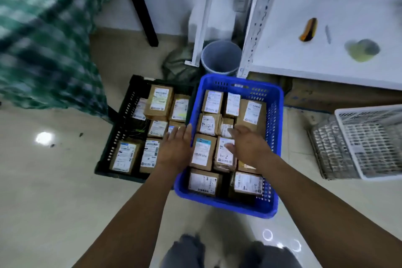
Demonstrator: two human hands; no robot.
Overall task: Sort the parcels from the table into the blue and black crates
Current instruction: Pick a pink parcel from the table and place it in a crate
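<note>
On the floor stand a black crate (pixel 121 124) at the left and a blue crate (pixel 273 135) beside it on the right. Both hold several brown cardboard parcels with white labels. My left hand (pixel 177 148) hovers with straight fingers over the blue crate's left wall, beside a parcel with a blue-topped label (pixel 203 154). My right hand (pixel 248 142) reaches into the blue crate with loose fingers, over a parcel marked "1-2" (pixel 225 156). Neither hand plainly holds anything.
The table with a green checked cloth (pixel 43 39) is at the upper left. A grey bin (pixel 220 56) stands behind the crates. A white shelf (pixel 326 28) is at the upper right, and white wire baskets (pixel 367 141) sit at the right.
</note>
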